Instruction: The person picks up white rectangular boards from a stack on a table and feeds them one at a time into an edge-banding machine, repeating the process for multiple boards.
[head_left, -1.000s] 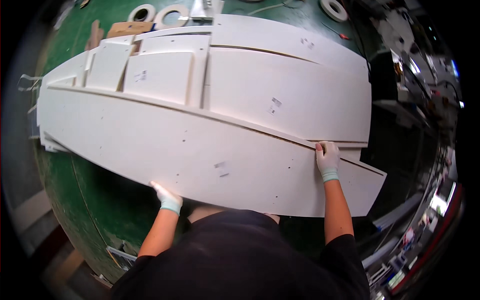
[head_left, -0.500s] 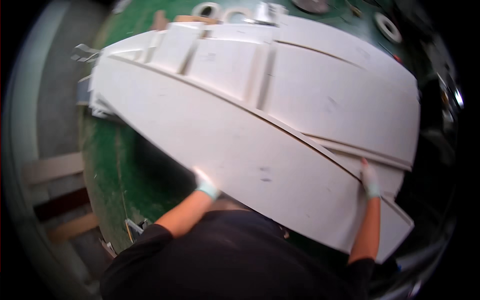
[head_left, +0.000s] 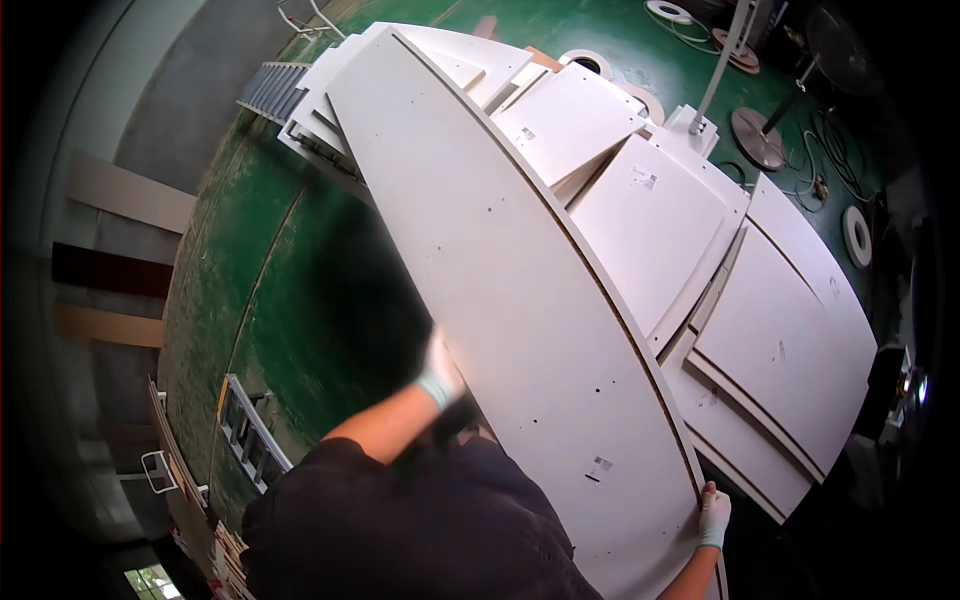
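over green floor (head_left: 300,350), long white panel (head_left: 510,270), 2 gloved hands (head_left: 441,366) (head_left: 714,518) grasping its opposite edges

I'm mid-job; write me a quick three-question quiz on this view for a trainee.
1. Where does the right hand hold the long panel? A: left edge. B: right edge. C: far end.
2. True or false: the left hand is at the far end of the long panel.
3. What lies to the right of the long panel, beyond its far half?

Key:
1: B.
2: False; it is at the left edge.
3: Other white panels, some overlapping.
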